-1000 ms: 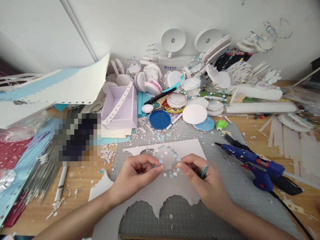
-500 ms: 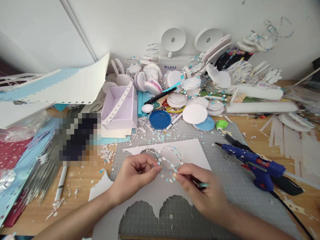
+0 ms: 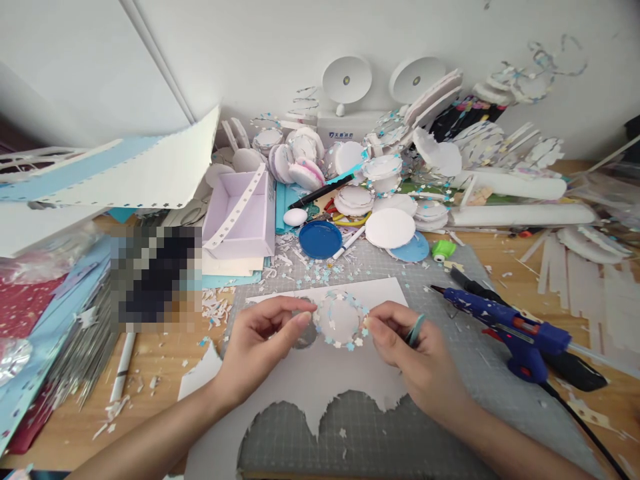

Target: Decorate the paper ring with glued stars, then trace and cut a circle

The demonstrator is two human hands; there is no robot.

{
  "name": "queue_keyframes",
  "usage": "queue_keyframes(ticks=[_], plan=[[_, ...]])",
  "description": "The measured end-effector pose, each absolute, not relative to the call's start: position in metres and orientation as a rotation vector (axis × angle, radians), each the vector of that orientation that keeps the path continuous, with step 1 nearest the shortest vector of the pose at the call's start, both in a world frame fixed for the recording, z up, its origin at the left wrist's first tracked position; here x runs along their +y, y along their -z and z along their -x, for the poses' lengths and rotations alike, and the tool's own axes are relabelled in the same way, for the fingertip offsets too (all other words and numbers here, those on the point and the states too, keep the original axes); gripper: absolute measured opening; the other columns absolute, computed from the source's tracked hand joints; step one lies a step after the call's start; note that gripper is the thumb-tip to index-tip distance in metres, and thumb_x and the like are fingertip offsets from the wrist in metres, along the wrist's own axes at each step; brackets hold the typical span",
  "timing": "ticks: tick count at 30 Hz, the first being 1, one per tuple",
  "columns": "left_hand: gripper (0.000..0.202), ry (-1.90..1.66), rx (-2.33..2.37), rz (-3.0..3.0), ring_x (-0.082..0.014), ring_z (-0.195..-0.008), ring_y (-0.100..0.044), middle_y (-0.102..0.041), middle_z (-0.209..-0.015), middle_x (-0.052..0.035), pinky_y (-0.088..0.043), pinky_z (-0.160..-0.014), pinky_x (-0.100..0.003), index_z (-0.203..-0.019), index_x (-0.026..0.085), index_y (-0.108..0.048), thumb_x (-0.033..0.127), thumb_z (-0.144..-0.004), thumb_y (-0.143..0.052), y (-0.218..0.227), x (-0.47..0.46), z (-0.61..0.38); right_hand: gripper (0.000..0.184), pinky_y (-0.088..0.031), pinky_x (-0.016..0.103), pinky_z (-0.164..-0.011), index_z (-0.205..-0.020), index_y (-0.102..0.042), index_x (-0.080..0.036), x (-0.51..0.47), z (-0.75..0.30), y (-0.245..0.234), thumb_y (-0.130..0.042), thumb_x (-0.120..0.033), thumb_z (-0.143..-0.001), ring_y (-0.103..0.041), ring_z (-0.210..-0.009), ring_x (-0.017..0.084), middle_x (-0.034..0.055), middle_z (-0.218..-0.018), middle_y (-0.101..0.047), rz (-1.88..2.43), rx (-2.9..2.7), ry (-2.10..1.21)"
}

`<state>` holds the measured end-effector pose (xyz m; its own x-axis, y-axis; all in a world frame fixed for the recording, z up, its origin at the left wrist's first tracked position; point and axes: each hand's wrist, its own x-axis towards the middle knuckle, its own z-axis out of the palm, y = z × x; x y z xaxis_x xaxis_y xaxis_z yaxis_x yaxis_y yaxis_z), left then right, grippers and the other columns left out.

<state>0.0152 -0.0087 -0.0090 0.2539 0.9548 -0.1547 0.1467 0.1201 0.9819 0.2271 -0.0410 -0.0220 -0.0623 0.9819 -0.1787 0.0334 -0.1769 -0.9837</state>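
A round wire wreath (image 3: 351, 345) dotted with small white and pale blue paper stars hangs between my hands, over the cut white sheet. My right hand (image 3: 417, 353) pinches its right side between thumb and index finger. Tucked within the curled fingers of that hand is a teal loop (image 3: 416, 330), mostly hidden. On the wreath's left side, my left hand (image 3: 267, 347) has thumb and index fingertip brought close together at the rim. Beneath lies the white foam-like sheet (image 3: 300, 377), with round pieces cut out and ragged edges.
A grey cutting mat (image 3: 450, 400) covers the middle of the wooden desk. To the right rests a blue glue gun (image 3: 505, 323) with its cord. Behind are a blue lid (image 3: 320, 240), a lilac box (image 3: 240, 213) and piled white discs (image 3: 390, 228). Wire stems (image 3: 75, 353) lie left.
Both hands have moved slightly up and apart, the right one farther right. The starred wreath has turned to show a rounder, more open loop.
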Motion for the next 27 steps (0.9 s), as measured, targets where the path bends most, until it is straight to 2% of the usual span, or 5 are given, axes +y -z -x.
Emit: queue_keyframes(ticks=[3,7,13,18,27], plan=[[0.038,-0.954,1.020,-1.523,-0.0141,-0.076,-0.054,-0.058,-0.086,-0.0016,-0.046,-0.070,-0.026,-0.116,0.024,-0.059,0.033,-0.080,-0.069,0.013,-0.009,-0.013,0.028,-0.015,0.024,-0.043,-0.076,-0.057,-0.019,-0.038,-0.230,0.026,-0.057,-0.044,-0.088,-0.018,-0.045,0.006,-0.0090,-0.051,-0.023,1.239,-1.088,-1.573],[0.084,-0.821,0.831,-1.785,-0.0271,-0.127,-0.038,-0.041,-0.138,-0.0092,-0.036,-0.104,-0.038,-0.138,0.027,-0.040,0.036,-0.066,-0.082,0.016,-0.008,-0.015,0.029,-0.012,0.024,-0.042,-0.074,-0.056,-0.018,-0.037,-0.229,0.027,-0.058,-0.044,-0.088,-0.016,-0.044,0.005,-0.0096,-0.049,-0.022,1.182,-1.059,-1.710],[0.060,-0.836,0.808,-1.862,-0.0219,-0.113,-0.052,-0.058,-0.119,-0.0057,-0.042,-0.096,-0.033,-0.125,0.028,-0.050,0.030,-0.072,-0.079,0.016,-0.008,-0.016,0.031,-0.015,0.022,-0.042,-0.080,-0.062,-0.018,-0.038,-0.224,0.024,-0.049,-0.044,-0.092,-0.018,-0.043,0.006,-0.0082,-0.051,-0.027,1.145,-0.993,-1.728],[0.061,-0.902,0.816,-1.931,-0.0230,-0.114,-0.051,-0.058,-0.119,-0.0067,-0.041,-0.097,-0.035,-0.124,0.026,-0.049,0.026,-0.072,-0.079,0.018,-0.008,-0.014,0.038,-0.042,0.027,-0.065,-0.086,-0.067,-0.019,-0.026,-0.236,0.014,-0.039,-0.044,-0.093,-0.054,-0.069,0.015,0.0029,-0.072,-0.057,1.082,-0.948,-1.345],[0.062,-0.880,0.808,-2.004,-0.0246,-0.116,-0.051,-0.055,-0.122,-0.0088,-0.043,-0.097,-0.036,-0.126,0.026,-0.047,0.027,-0.072,-0.078,0.017,-0.009,-0.015,0.035,-0.041,0.033,-0.057,-0.082,-0.064,-0.023,-0.034,-0.252,0.009,-0.035,-0.038,-0.097,-0.050,-0.056,0.016,0.0020,-0.063,-0.055,0.842,-1.427,-1.118]])
